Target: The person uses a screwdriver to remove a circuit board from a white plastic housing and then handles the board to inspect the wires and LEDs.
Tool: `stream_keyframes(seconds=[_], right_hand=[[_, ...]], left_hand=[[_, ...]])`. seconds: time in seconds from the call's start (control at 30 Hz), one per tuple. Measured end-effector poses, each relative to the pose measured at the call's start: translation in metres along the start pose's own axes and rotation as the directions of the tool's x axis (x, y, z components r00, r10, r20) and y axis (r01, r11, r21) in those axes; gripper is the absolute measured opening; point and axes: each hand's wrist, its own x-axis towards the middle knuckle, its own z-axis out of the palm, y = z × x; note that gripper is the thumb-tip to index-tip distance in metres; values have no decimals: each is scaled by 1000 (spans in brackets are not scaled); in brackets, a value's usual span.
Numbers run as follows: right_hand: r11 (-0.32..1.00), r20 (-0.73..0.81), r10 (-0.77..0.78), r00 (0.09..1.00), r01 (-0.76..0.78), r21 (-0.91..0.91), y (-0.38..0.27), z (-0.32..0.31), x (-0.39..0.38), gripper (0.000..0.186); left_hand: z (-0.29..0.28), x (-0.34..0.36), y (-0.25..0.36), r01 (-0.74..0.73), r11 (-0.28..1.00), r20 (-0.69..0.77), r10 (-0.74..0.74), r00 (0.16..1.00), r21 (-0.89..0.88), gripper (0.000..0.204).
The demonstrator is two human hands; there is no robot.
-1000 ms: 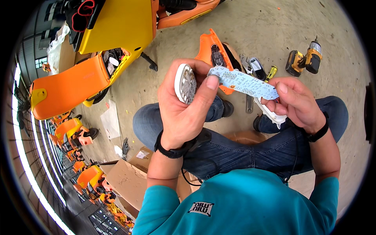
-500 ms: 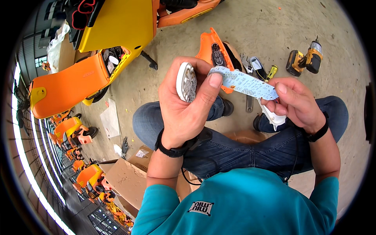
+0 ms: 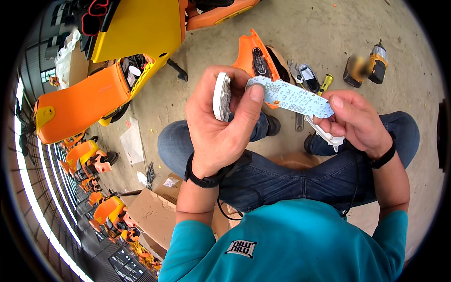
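- Left hand (image 3: 216,129): grip clamped on white casing (image 3: 219,96) and board (image 3: 300,97).
- Right hand (image 3: 354,117): grip pinches board's other end.
- Drill (image 3: 377,66) on floor (image 3: 310,33).

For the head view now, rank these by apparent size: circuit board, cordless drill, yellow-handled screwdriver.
Largest to smallest:
1. Circuit board, held nearer the camera
2. Cordless drill
3. Yellow-handled screwdriver, as far as visible
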Motion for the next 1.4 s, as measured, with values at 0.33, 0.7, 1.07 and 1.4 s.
stream_keyframes(seconds=[0.33,0.7,1.07,1.4], right_hand=[[1000,-1,5,1000,-5,2,-1,1,0,40],[1000,8,7,1000,-7,-3,0,2,1,39],[999,27,18,999,-19,49,6,4,3,45],[994,34,37,999,-40,102,9,6,4,46]], left_hand=[[4,1,0,21,999,-48,-23,999,-45,14],[5,1,2,58,996,-47,-61,997,-64,13],[8,1,0,120,942,-6,-128,992,-314,12],[4,1,-4,223,898,43,-224,974,-379,11]])
